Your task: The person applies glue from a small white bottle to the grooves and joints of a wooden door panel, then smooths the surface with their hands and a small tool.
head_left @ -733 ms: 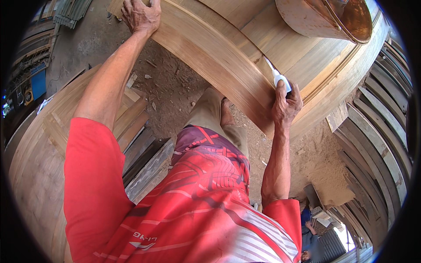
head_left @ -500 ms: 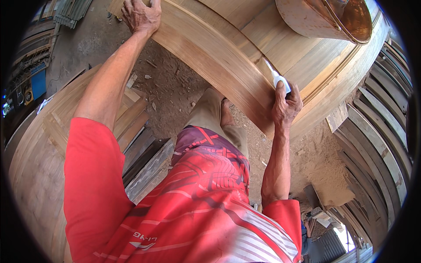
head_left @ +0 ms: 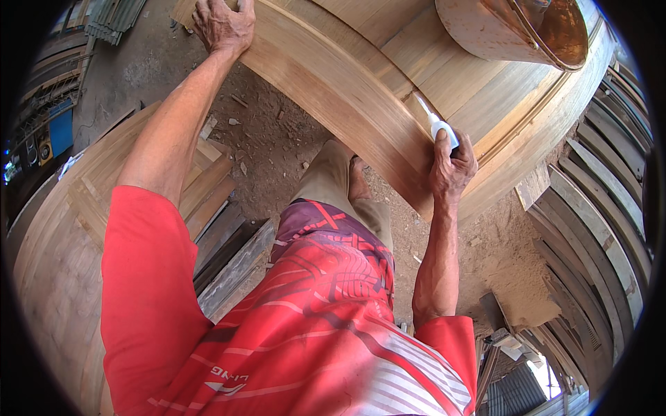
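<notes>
My right hand [head_left: 454, 166] is closed around a small white squeeze bottle [head_left: 442, 130], with the thumb pressed on its side. The bottle's long thin nozzle points up and left, its tip at the groove along the inner edge of the frame of a panelled wooden door [head_left: 333, 69]. Whether anything comes out of the nozzle is too small to tell. At the upper left my left hand [head_left: 225, 29] rests on the same frame, fingers spread and partly cut off by the picture's top.
A rusty, stained bucket [head_left: 485, 31] lies on the door at the upper right. Another wooden panel [head_left: 69, 229] is at the left. Stacked boards [head_left: 590, 208] line the right side, beside sawdust [head_left: 517, 284] on the dirt floor. My legs [head_left: 329, 177] are close below the door.
The bottle's nozzle has shifted very slightly left along the groove. My left hand stays in place. A person's arm in the lower right background is no longer visible.
</notes>
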A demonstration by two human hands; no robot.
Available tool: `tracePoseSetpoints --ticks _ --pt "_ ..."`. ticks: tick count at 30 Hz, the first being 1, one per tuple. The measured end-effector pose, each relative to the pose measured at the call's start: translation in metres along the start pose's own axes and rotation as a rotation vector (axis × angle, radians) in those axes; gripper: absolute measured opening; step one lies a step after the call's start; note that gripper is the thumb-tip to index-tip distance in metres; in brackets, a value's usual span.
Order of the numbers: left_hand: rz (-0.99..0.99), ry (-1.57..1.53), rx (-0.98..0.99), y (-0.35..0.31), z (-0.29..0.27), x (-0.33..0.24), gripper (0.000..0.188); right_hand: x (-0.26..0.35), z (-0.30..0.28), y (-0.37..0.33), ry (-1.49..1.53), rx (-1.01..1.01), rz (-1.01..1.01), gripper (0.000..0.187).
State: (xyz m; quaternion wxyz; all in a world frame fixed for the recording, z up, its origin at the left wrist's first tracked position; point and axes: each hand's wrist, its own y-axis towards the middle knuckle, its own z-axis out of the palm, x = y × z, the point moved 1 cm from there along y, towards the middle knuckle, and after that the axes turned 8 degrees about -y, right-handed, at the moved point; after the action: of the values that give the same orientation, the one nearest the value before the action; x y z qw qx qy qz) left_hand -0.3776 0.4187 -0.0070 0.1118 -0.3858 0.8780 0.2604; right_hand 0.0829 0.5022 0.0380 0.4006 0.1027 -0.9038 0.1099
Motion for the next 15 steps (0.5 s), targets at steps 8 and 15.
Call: tracePoseSetpoints --ticks 8,15 --pt "0.026 0.008 -0.044 -0.0001 0.0002 0.0001 0.05 0.0023 -0.001 -0.0004 -0.011 -0.001 0.02 0.028" --pt "0.003 -0.002 -0.036 -0.001 -0.0014 -0.0008 0.05 0.0071 -0.0024 -0.0006 -0.01 0.001 0.024 0.028"
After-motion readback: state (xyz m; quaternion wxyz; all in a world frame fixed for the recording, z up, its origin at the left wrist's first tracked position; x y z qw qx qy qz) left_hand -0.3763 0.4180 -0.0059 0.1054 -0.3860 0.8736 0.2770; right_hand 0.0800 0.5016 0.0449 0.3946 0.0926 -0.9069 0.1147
